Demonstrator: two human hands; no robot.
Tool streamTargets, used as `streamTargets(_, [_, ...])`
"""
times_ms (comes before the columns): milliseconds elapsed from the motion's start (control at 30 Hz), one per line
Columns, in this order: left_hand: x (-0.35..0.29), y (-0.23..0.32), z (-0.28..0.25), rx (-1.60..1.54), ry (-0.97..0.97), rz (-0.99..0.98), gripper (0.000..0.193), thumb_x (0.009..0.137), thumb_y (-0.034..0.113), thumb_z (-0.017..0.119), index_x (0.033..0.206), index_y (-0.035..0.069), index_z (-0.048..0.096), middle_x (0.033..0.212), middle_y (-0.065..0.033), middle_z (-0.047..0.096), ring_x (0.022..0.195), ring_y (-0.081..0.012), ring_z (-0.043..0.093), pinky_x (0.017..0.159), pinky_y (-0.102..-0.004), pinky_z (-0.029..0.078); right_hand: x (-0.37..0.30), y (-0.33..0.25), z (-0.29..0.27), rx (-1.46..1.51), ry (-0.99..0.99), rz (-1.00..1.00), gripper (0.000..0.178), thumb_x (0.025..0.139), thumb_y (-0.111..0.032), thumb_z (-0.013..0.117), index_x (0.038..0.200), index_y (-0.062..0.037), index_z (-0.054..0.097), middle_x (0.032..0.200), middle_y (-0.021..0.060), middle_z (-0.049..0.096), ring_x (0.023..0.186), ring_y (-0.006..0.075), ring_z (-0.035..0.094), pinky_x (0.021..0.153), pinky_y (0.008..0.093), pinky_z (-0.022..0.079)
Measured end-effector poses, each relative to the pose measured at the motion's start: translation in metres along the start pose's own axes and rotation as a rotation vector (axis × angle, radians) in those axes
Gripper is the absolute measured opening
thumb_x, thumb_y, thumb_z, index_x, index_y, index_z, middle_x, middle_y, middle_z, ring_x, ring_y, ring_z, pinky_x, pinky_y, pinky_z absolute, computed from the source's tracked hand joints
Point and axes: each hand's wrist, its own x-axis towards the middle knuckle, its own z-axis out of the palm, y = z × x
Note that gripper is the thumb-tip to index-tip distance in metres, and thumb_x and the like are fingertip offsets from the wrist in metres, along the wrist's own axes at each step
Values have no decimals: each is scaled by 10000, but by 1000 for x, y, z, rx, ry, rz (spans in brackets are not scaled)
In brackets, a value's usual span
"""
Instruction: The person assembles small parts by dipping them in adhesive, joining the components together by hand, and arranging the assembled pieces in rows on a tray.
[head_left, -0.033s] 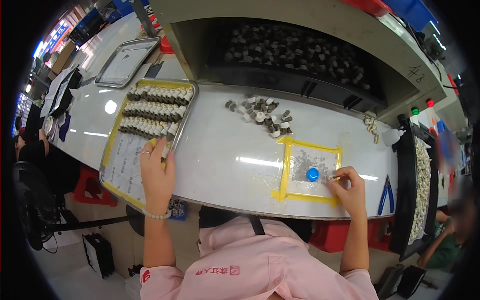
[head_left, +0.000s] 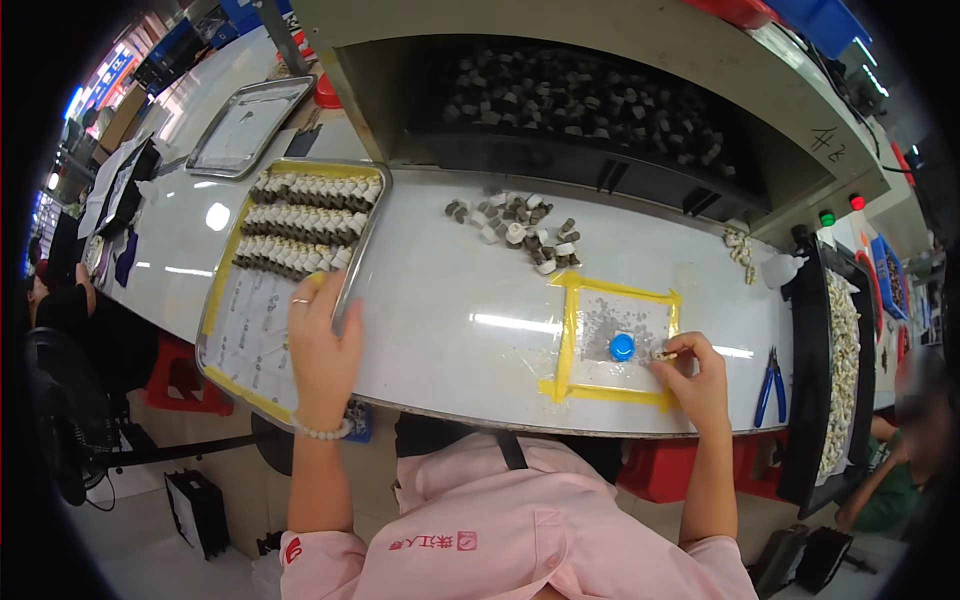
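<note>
Left hand (head_left: 322, 347) at tray (head_left: 388, 182), frame left: thumb newly spread, nothing visibly held; lowest parts row (head_left: 285, 256) likely extended. Right hand (head_left: 700, 384), lower right, pinches pale piece (head_left: 664, 356).

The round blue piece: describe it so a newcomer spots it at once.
On the white table, find the yellow tape frame by the right hand. Inside it, left of that hand, sits the round blue piece, the only blue thing within the frame.
</note>
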Motion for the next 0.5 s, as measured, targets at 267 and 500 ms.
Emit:
streamTargets(267, [31, 101, 84, -362, -357, 486, 362, 762, 12, 639, 1120, 31, 587, 1127, -142, 537, 1023, -315, 540, 875, -367, 462, -1, 0, -2, -124, 56, -151, 237, 688, -12, 748, 847, -9, 573, 824, 93, 564, 751, 218, 557, 659, 304, 468])
streamTargets(500, [40, 106, 112, -263, -469, 476, 282, 770, 2, 625, 1051, 11, 598, 982, -132, 504, 883, -270, 548, 788, -347, 488, -2, -5, -6, -184, 57, -150, 184, 696, -25, 741, 831, -1, 618, 822, 109, 601, 765, 247, 591, 664, 332, 492])
